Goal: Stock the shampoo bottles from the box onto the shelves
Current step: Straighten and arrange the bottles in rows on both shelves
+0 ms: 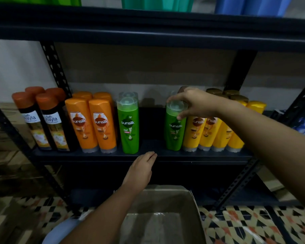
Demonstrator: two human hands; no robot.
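My right hand grips the clear cap of a green Sunsilk shampoo bottle that stands upright on the dark metal shelf, touching the yellow bottles on its right. Another green Sunsilk bottle stands further left, with a gap of bare shelf between the two. My left hand hovers at the shelf's front edge below that gap, fingers extended, holding nothing. The cardboard box sits below me with nothing showing inside except a clear plastic lining.
Orange Sunsilk bottles and dark Safi bottles fill the shelf's left part. An upper shelf carries green, teal and blue containers. Slanted shelf uprights stand at both sides. The floor has patterned tiles. Cardboard cartons are stacked at the left.
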